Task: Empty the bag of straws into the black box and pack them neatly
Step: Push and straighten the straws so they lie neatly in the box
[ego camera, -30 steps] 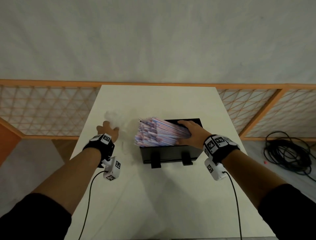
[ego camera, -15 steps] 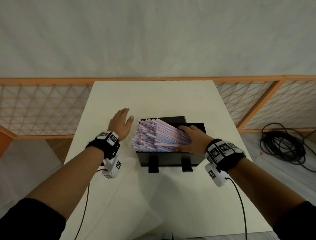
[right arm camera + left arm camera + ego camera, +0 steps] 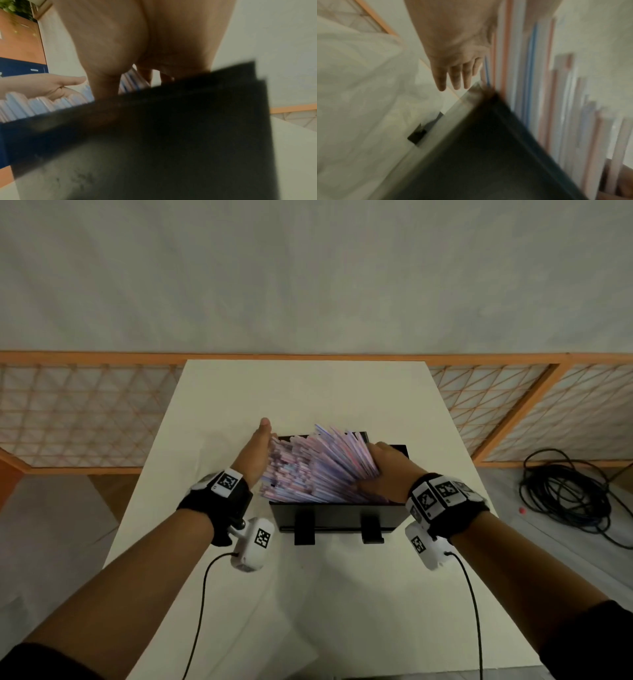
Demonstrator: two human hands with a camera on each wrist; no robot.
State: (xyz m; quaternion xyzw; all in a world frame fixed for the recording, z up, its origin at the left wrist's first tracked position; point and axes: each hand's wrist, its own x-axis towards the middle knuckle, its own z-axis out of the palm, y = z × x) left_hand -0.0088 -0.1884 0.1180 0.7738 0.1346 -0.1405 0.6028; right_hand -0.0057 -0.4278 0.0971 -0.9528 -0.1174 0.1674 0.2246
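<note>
Pressing flat left hand (image 3: pixel 257 451) now against overhanging straws (image 3: pixel 318 465), off table since a second ago; right hand (image 3: pixel 383 474) still grasping bundle in black box (image 3: pixel 337 513); squaring begun.

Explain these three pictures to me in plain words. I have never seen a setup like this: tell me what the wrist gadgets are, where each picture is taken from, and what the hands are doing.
No machine here: a person works with bare hands, wearing a small camera on the head and one strapped to each wrist. The wide picture is the head view, looking down at a white table. The two blurry close-ups look along each hand from the wrist. On the table stands a black box with a slanting bundle of pink and blue straws sticking out of it. The left hand lies flat, fingers straight, against the straw ends. The right hand grips the bundle from the other side. The crumpled clear bag lies left of the box. Black cables lie on the floor.
</note>
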